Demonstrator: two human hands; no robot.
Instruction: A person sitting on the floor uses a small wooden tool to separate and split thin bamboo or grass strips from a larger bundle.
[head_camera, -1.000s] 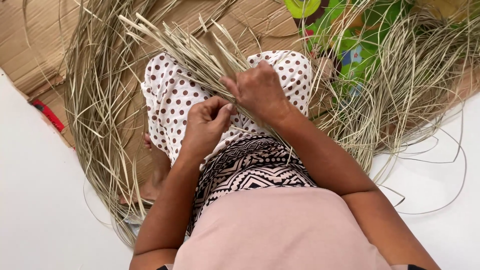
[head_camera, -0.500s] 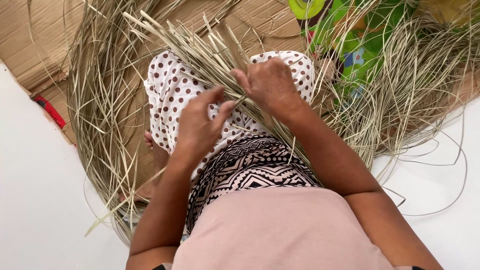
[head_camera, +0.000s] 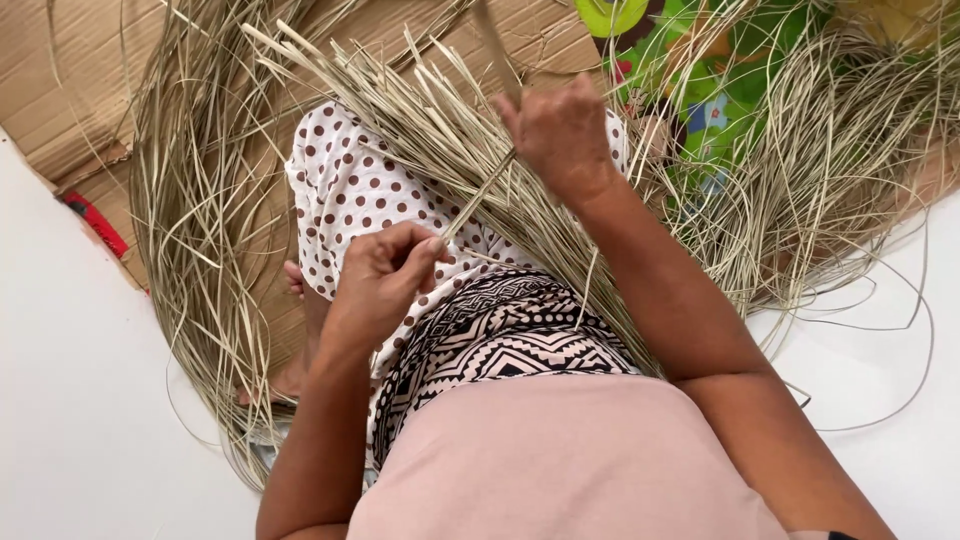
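A bundle of dried straw-coloured strips (head_camera: 420, 130) lies across my lap on a white cloth with brown dots (head_camera: 350, 200). My left hand (head_camera: 385, 275) pinches the near end of one thin strip (head_camera: 480, 195) between thumb and fingers. My right hand (head_camera: 560, 135) is closed on the same strip farther up, above the bundle, with the strip's blurred upper part rising past the fingers. The strip runs taut between the two hands.
Long loose strips curve over flattened cardboard (head_camera: 60, 90) at the left and heap up at the right (head_camera: 830, 180). A colourful green mat (head_camera: 720, 90) lies under the right heap. A red object (head_camera: 95, 225) sits at the cardboard's edge. White floor (head_camera: 80, 420) flanks both sides.
My hands have drawn apart: the right hand rose and moved away from me, pulling one strip out of the bundle, while the left hand stayed low holding its end.
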